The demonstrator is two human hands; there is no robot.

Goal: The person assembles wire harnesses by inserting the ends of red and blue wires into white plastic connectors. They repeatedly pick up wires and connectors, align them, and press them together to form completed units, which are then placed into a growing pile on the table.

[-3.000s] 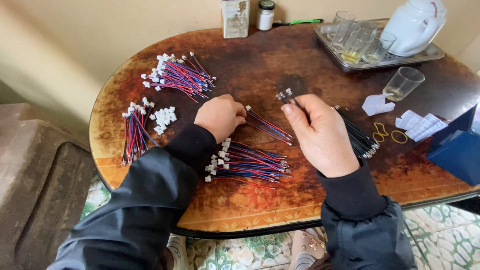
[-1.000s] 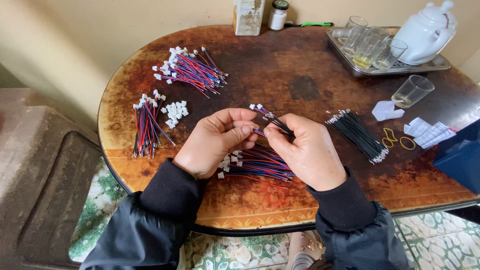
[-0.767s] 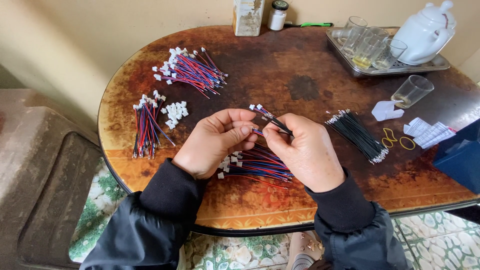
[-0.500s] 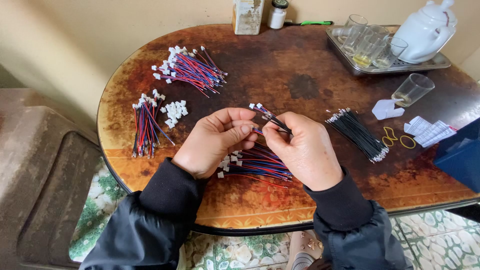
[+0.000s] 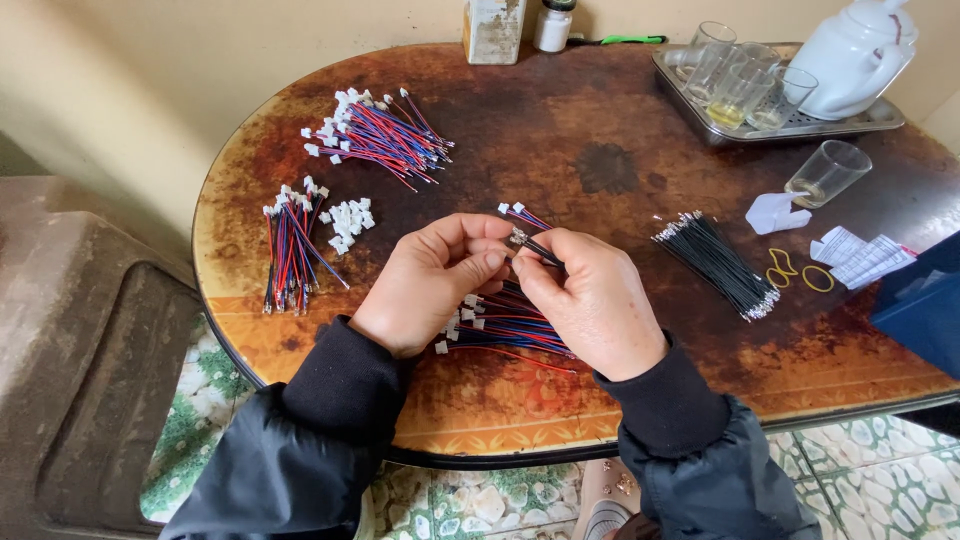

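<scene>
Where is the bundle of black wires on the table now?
In the head view, the bundle of black wires lies on the table to the right of the right hand, beside the yellow rubber bands.

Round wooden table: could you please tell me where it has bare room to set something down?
The round wooden table is bare at its middle, between the far pile of red-and-blue wires, the metal tray of glasses and the bundle of black wires. The near edge is bare too. Both hands and the right side are crowded.
</scene>
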